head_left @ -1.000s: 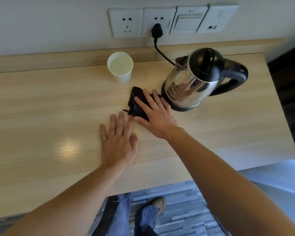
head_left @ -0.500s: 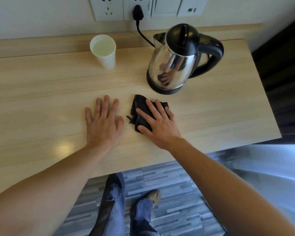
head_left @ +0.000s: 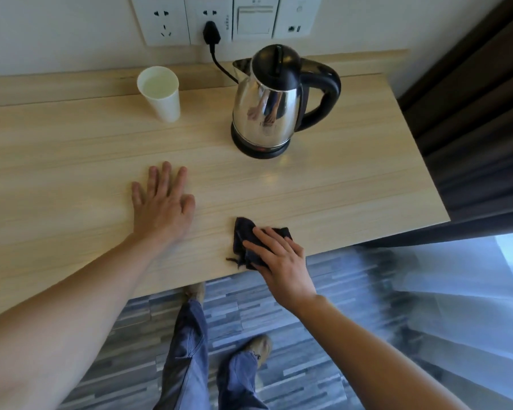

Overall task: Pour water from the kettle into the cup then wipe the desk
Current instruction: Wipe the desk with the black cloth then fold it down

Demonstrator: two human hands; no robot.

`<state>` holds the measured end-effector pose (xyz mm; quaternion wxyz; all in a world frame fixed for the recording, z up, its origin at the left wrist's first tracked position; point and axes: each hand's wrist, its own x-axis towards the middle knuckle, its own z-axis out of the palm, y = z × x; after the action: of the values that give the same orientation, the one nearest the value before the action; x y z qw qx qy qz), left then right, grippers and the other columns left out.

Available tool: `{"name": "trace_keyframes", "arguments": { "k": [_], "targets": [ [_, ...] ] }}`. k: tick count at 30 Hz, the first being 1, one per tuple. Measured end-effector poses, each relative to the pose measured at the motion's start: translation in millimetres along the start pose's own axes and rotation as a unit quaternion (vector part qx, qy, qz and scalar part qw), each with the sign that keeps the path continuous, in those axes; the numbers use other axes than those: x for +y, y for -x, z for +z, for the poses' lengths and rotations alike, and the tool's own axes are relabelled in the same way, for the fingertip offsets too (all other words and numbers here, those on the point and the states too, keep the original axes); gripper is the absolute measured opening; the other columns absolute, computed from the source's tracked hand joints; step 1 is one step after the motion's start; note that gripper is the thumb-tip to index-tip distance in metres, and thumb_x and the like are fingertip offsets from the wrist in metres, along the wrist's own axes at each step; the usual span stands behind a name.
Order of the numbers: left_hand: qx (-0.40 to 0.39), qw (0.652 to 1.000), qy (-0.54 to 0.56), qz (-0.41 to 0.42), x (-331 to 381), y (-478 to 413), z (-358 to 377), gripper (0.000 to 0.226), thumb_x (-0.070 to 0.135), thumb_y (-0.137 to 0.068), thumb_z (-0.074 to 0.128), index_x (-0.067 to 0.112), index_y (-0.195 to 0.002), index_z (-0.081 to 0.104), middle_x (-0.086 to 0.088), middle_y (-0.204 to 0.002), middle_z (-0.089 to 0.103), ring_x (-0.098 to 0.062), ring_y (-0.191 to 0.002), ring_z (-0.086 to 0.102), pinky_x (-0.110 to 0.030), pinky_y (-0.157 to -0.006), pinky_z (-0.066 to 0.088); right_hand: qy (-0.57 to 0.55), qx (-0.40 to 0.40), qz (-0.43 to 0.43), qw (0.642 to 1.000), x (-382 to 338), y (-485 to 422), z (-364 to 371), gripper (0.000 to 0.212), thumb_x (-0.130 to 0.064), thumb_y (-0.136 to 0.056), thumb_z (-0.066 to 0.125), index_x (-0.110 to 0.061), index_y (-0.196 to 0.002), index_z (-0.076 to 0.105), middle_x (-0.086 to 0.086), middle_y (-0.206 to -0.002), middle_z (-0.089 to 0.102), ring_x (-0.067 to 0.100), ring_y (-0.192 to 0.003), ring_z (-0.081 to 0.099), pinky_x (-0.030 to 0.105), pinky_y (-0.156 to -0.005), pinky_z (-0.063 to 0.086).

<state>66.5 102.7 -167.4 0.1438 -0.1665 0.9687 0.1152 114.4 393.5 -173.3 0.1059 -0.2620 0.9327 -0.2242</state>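
Observation:
A steel kettle (head_left: 267, 108) with a black lid and handle stands on its base at the back right of the wooden desk (head_left: 71, 161). A white paper cup (head_left: 160, 94) holding water stands at the back, left of the kettle. My right hand (head_left: 279, 258) presses flat on a dark cloth (head_left: 243, 235) at the desk's front edge, well in front of the kettle. My left hand (head_left: 162, 202) lies flat on the desk, fingers apart, left of the cloth and holding nothing.
The kettle's black cord runs to a plug (head_left: 211, 34) in the wall sockets behind it. A dark curtain (head_left: 471, 113) hangs past the desk's right edge. Below the front edge are a grey plank floor (head_left: 323, 321) and the person's legs.
My right hand has dragged the cloth from beside the kettle's base toward me to the desk's front edge. My left hand stays flat on the desk. The camera has shifted.

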Motion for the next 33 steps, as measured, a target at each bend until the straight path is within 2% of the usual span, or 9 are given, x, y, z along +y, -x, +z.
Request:
{"name": "trace_keyframes", "arguments": {
  "k": [5, 8, 13, 15, 17, 20, 23, 28, 33],
  "targets": [
    [-0.005, 0.998, 0.008, 0.058, 37, 10, -1, 0.068, 0.058, -0.103, 0.016, 0.038, -0.163, -0.007, 0.0, -0.175, -0.014, -0.027, -0.161, -0.013, -0.06, -0.128, -0.002, -0.156, -0.074, 0.044, 0.984, 8, 20, -26, 0.04, -0.019, -0.098, 0.066, -0.031, -0.137, 0.066, -0.013, -0.146, 0.06, 0.004, -0.14, 0.049, 0.033, -0.112, 0.039],
    [-0.011, 0.998, 0.017, 0.067, 59, 14, 9, 0.069, 0.064, -0.101, 0.013, 0.04, -0.163, -0.01, 0.001, -0.174, -0.016, -0.025, -0.161, -0.014, -0.061, -0.128, -0.001, -0.308, -0.169, 0.135, 0.927, 14, 12, -67, 0.026, -0.015, -0.102, 0.063, -0.025, -0.125, 0.071, -0.015, -0.111, 0.074, -0.005, -0.105, 0.065, 0.018, -0.093, 0.047],
    [-0.004, 0.998, -0.018, 0.064, 64, 16, 17, 0.079, 0.076, -0.096, 0.01, 0.039, -0.164, -0.006, 0.001, -0.175, -0.013, -0.026, -0.161, -0.014, -0.062, -0.127, -0.005, -0.36, -0.023, 0.192, 0.913, 26, -37, -118, 0.022, -0.009, -0.103, 0.061, -0.027, -0.111, 0.07, -0.014, -0.094, 0.074, -0.009, -0.083, 0.065, 0.017, -0.078, 0.049],
    [0.0, 0.998, -0.025, 0.063, 64, 14, 18, 0.08, 0.078, -0.095, 0.011, 0.039, -0.164, -0.005, 0.001, -0.175, -0.011, -0.027, -0.161, -0.012, -0.063, -0.127, -0.004, -0.298, 0.033, 0.18, 0.937, 34, -68, -123, 0.026, -0.01, -0.103, 0.061, -0.027, -0.12, 0.068, -0.013, -0.102, 0.073, -0.011, -0.09, 0.065, 0.022, -0.082, 0.049],
    [0.002, 0.998, -0.03, 0.063, 63, 13, 19, 0.081, 0.078, -0.095, 0.011, 0.039, -0.164, -0.006, 0.0, -0.175, -0.011, -0.027, -0.161, -0.012, -0.063, -0.127, -0.003, -0.209, 0.059, 0.135, 0.967, 46, -99, -120, 0.036, -0.017, -0.103, 0.061, -0.027, -0.138, 0.063, -0.008, -0.131, 0.07, 0.001, -0.12, 0.062, 0.032, -0.103, 0.049],
    [0.001, 0.997, -0.037, 0.065, 62, 13, 21, 0.081, 0.079, -0.095, 0.008, 0.039, -0.163, -0.009, 0.001, -0.175, -0.014, -0.027, -0.161, -0.014, -0.063, -0.127, -0.003, -0.007, -0.042, 0.115, 0.993, 63, -129, -101, 0.058, -0.055, -0.103, 0.048, -0.039, -0.158, 0.037, -0.006, -0.172, 0.024, 0.018, -0.159, 0.015, 0.045, -0.125, 0.017],
    [0.0, 0.997, -0.04, 0.063, 63, 11, 22, 0.082, 0.08, -0.094, 0.008, 0.039, -0.163, -0.009, 0.001, -0.174, -0.016, -0.026, -0.161, -0.014, -0.063, -0.127, -0.003, 0.088, -0.088, 0.126, 0.984, 70, -136, -77, 0.076, -0.079, -0.096, 0.028, -0.044, -0.163, 0.019, -0.006, -0.175, -0.002, 0.018, -0.16, -0.012, 0.048, -0.129, 0.001],
    [-0.002, 0.997, -0.046, 0.064, 63, 12, 22, 0.082, 0.08, -0.095, 0.007, 0.039, -0.163, -0.011, 0.001, -0.174, -0.019, -0.026, -0.161, -0.016, -0.063, -0.127, -0.005, 0.125, -0.034, 0.128, 0.983, 74, -137, -62, 0.071, -0.079, -0.096, 0.022, -0.05, -0.161, 0.018, -0.007, -0.175, -0.001, 0.021, -0.161, -0.011, 0.05, -0.128, 0.002],
    [0.0, 0.997, -0.052, 0.056, 66, 13, 20, 0.082, 0.08, -0.094, 0.008, 0.039, -0.163, -0.011, 0.002, -0.174, -0.018, -0.025, -0.16, -0.017, -0.061, -0.128, -0.005, 0.127, -0.044, 0.116, 0.984, 72, -126, -57, 0.067, -0.075, -0.099, 0.021, -0.052, -0.161, 0.01, -0.009, -0.175, -0.006, 0.021, -0.16, -0.013, 0.052, -0.128, 0.002]
  ]
}}
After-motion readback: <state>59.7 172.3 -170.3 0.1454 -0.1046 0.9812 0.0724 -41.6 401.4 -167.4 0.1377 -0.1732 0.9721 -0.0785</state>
